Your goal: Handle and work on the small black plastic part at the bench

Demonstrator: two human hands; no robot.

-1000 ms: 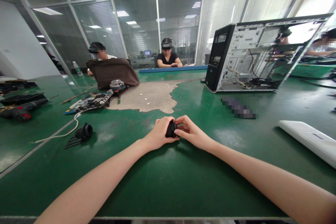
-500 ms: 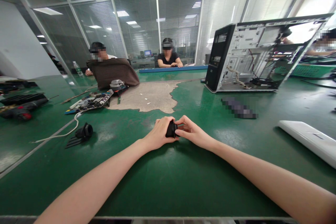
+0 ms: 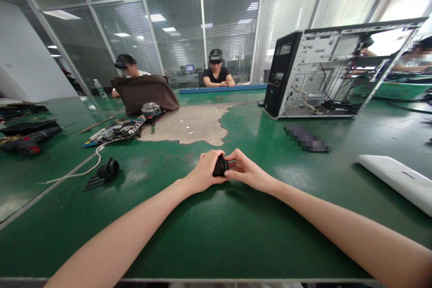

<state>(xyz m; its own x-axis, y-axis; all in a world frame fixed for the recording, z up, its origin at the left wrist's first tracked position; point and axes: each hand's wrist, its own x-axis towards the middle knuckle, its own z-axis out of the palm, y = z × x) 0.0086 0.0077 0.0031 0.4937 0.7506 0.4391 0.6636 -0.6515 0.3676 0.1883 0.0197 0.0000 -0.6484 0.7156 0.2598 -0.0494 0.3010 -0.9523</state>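
Note:
A small black part (image 3: 220, 166), its kind unclear, is held in front of me just above or on the green tabletop. Wrapped around its left side is my left hand (image 3: 204, 172), which covers much of it. The thumb and fingertips of my right hand (image 3: 245, 170) close on its right end. To the left lies a black piece with a round collar and flat prongs (image 3: 107, 170), apart from both hands.
An open computer case (image 3: 313, 76) stands at the back right. Nearer lie a blurred dark object (image 3: 308, 138) and a white panel (image 3: 398, 177). A circuit board (image 3: 114, 131), white cable (image 3: 97, 162) and power drill (image 3: 32, 141) are at left. Two people (image 3: 216, 74) sit across the table.
My right thumb and fingers have shifted very slightly at the black part's right end. Everything else on the table stays as it was.

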